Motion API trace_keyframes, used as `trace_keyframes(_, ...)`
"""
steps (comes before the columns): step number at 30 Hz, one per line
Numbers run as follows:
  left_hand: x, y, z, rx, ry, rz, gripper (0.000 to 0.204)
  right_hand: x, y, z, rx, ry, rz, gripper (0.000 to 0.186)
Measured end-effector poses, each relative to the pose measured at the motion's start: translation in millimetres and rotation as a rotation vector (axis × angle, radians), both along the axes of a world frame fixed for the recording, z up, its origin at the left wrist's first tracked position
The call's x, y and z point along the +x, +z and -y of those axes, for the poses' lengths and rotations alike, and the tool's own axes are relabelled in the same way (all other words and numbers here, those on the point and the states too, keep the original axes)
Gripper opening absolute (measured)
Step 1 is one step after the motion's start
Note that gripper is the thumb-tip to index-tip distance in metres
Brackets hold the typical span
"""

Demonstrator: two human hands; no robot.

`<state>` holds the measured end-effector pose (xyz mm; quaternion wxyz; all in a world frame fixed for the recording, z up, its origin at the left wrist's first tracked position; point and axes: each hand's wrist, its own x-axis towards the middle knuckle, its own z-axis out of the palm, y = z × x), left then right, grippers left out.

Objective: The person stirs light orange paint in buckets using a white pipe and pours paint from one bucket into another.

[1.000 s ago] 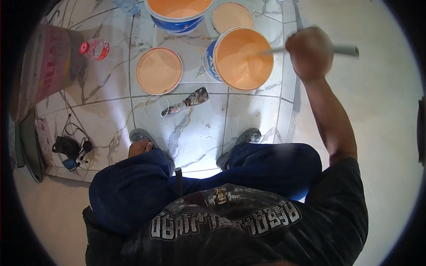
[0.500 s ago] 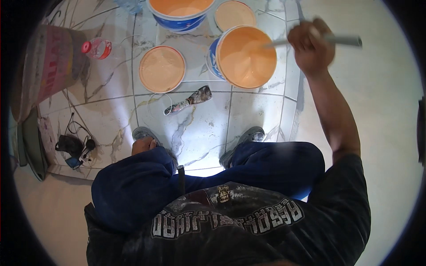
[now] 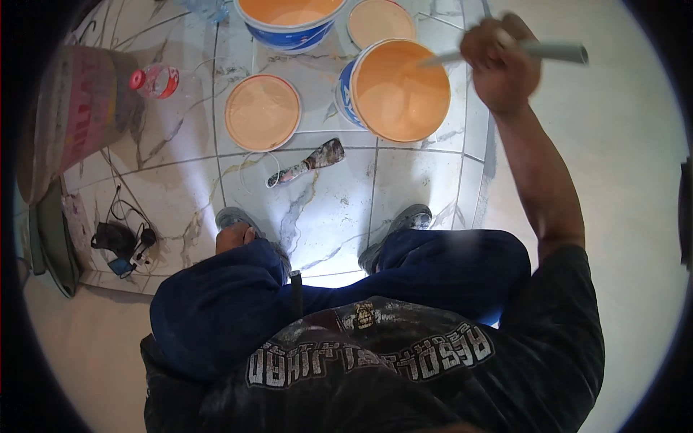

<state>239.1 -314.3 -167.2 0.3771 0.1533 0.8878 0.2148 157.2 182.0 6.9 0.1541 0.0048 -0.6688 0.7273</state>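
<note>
- The right grip (image 3: 502,65), just right of the near bucket (image 3: 346,92), is clenched around a grey pipe (image 3: 559,52).
- One pipe end reaches over that bucket's right rim, above or into its peach paint (image 3: 404,97); blur leaves contact unclear. The other end points away rightward.
- This looks like the stirring step; another turn would call for a firm hold, with the lower end kept inside the bucket's wall.
- The left grip (image 3: 234,237) is low at the left shoe, toward the person from the bucket; the knee partly covers it, so I cannot tell whether it holds anything.
- Tight sides: a second bucket (image 3: 292,37) stands beyond the near bucket to its left, one lid (image 3: 381,24) lies just beyond it, another lid (image 3: 263,112) to its left.
- A stained scraper (image 3: 307,164) lies left of the bucket, toward the person.
- Right of the bucket the tiled floor (image 3: 473,137) ends and pale floor (image 3: 613,180) begins; that side seems to give the elbow most room.
</note>
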Motion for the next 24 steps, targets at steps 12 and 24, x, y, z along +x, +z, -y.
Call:
trace_keyframes(12, -8.9, -1.3, -3.4, 0.084, -0.013, -0.049, 0.027, 32.8, 5.4, -11.9, -0.058, 0.063, 0.086, 0.031)
trace_keyframes(24, -6.1, 4.4, -4.8, 0.063, 0.009, -0.043, 0.025, 57.7, 7.0, 8.0, 0.017, 0.176, 0.027, 0.031)
